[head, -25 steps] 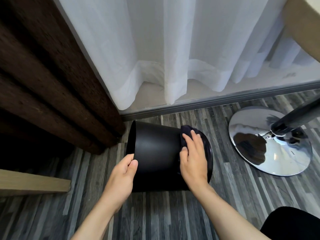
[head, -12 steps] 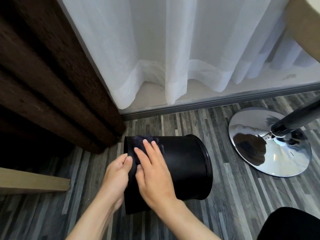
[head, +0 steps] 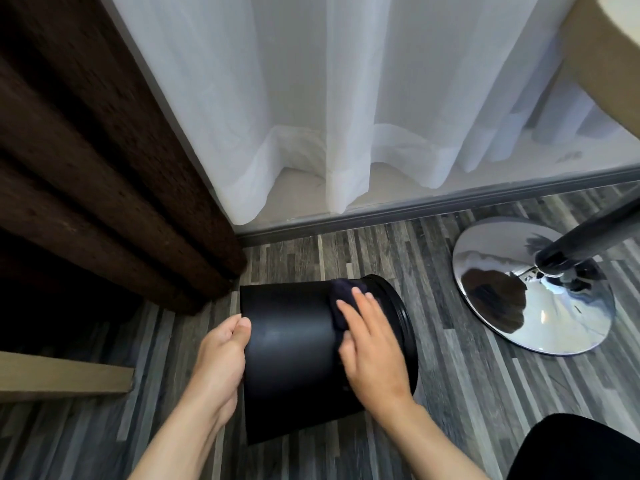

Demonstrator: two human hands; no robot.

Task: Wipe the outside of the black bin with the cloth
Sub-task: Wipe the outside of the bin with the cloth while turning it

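The black bin (head: 291, 348) lies on its side on the grey plank floor, its rimmed end to the right. My left hand (head: 221, 355) grips the bin's left end, thumb on the edge. My right hand (head: 370, 344) lies flat on the upper right of the bin's wall and presses a dark navy cloth (head: 341, 299) against it, close to the rim. Most of the cloth is hidden under my fingers.
A chrome round base (head: 533, 292) with a black pole stands on the floor to the right. White curtains (head: 346, 116) hang behind, a dark brown curtain (head: 86, 168) at left. A wooden board (head: 65, 379) lies at lower left. My dark-clothed knee (head: 581, 448) is at lower right.
My right hand slid the cloth from the bin's right end to its left end and back to the right near the rim. The left hand stayed at the left end.
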